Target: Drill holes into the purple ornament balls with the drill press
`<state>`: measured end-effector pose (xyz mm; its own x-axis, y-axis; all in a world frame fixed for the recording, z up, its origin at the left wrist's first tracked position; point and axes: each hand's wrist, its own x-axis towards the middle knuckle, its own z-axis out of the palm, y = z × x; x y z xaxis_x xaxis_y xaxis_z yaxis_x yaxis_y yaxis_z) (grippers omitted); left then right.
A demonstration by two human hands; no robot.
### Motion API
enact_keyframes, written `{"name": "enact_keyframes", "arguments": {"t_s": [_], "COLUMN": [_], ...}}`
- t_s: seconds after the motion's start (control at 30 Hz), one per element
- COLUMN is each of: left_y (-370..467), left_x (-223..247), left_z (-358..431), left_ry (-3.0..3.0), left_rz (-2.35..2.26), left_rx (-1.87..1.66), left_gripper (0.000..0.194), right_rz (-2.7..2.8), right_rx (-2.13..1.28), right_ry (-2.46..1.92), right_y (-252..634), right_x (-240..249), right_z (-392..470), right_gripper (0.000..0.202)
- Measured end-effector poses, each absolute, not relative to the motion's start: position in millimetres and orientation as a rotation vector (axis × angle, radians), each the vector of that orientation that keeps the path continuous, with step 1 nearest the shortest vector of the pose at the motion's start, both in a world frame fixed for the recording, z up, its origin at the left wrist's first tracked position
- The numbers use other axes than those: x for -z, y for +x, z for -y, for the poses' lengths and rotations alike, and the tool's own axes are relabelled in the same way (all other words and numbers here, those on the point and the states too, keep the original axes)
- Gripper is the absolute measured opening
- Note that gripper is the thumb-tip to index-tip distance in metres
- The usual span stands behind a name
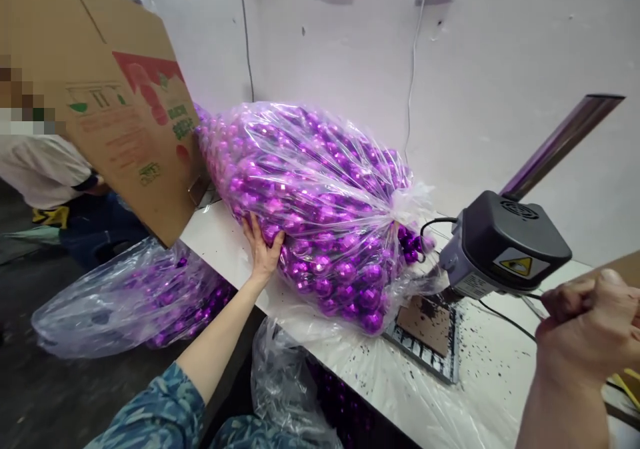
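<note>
The bag of purple balls [310, 182] lies on the tabletop [215, 239], its long axis running from the cardboard box [135, 122] to a bunched neck [407, 206] by the machine [510, 246]; the left hand [263, 252] is nearer, fingers spread, touching its near side without grasping. The right hand [590, 316], well apart beyond the machine, is clenched, but whether it grips anything cannot be told. The box hides the bag's far left end.
</note>
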<state>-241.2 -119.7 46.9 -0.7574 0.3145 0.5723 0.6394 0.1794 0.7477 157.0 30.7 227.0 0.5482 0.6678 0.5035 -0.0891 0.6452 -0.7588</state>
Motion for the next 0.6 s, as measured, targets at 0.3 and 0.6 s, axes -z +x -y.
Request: {"name": "enact_keyframes", "arguments": {"t_s": [0.3, 0.6], "left_y": [-250.8, -221.2], "left_x": [-42.1, -39.6], "left_z": [116.4, 152.7], "left_ry": [-0.916, -0.920], "left_rz": [2.146, 1.967], "left_rx": [1.623, 1.533], "left_gripper": [0.111, 0.079], "right_rz": [1.058, 1.070], "right_rx": [-0.460, -0.503], "right_ry": [-0.491, -0.510], "right_y": [163.8, 164.5], "right_x": [-218.4, -212.8], "right_z": [-37.7, -34.5], "right_gripper": [0.038, 0.038]}}
